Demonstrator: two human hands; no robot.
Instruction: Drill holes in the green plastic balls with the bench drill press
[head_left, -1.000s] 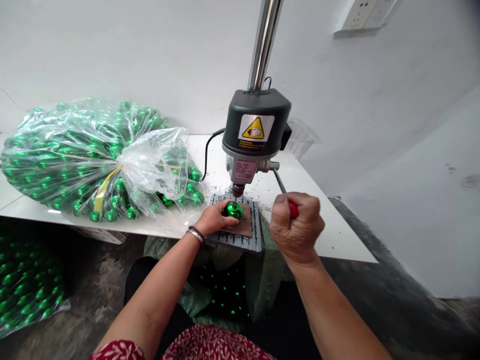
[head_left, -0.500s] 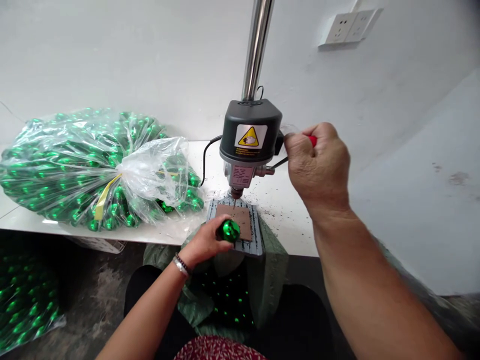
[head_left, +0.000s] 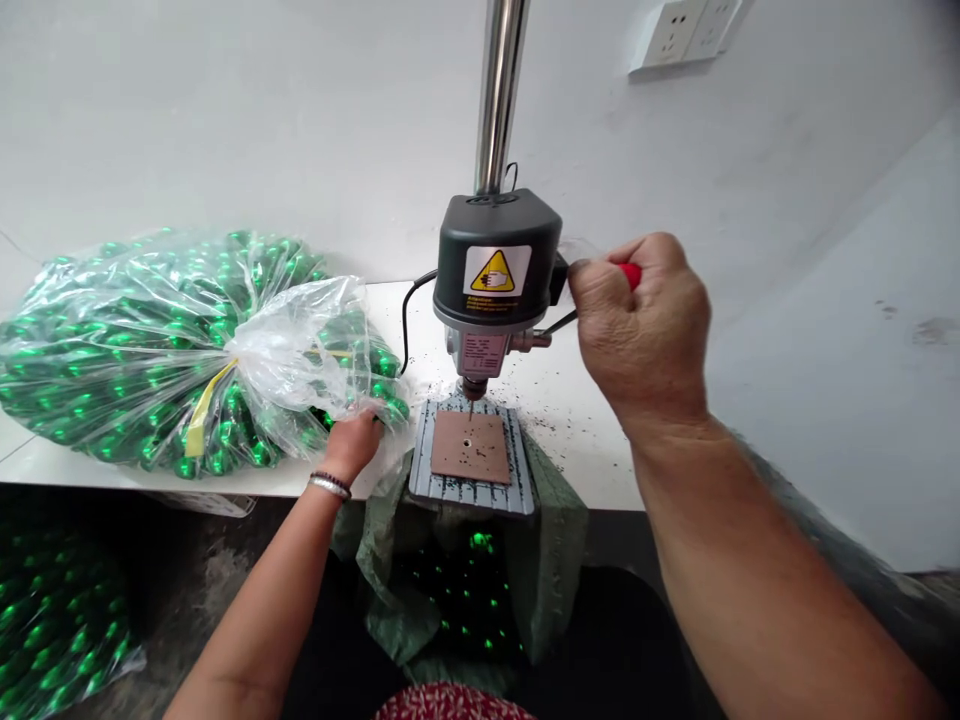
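My right hand [head_left: 645, 330] is wrapped around the feed lever [head_left: 631, 275] of a small drill press [head_left: 499, 265], and the lever's red knob shows between the fingers. Under the chuck, a thin drill bit [head_left: 471, 408] points down at a brown square board [head_left: 480, 460] with a small hole in it. My left hand [head_left: 354, 443] reaches into the opening of a clear plastic bag [head_left: 296, 350] of shiny green balls [head_left: 259, 450]. Plastic and balls hide its fingertips, so I cannot see whether it grips anything. Below the drill base, a dark green sack [head_left: 551, 560] hangs open with green balls inside.
The grooved base plate [head_left: 424, 470] stands at the edge of the white table [head_left: 600, 450], with dark shavings scattered around. A black cord [head_left: 406, 320] runs behind the drill. Another bag of green balls [head_left: 60, 610] lies on the floor at left. A wall socket [head_left: 675, 35] is above right.
My left hand has let go of the green ball and moved left from the drill base to the bag. A bright green ball now shows in the sack. My right hand stays on the lever.
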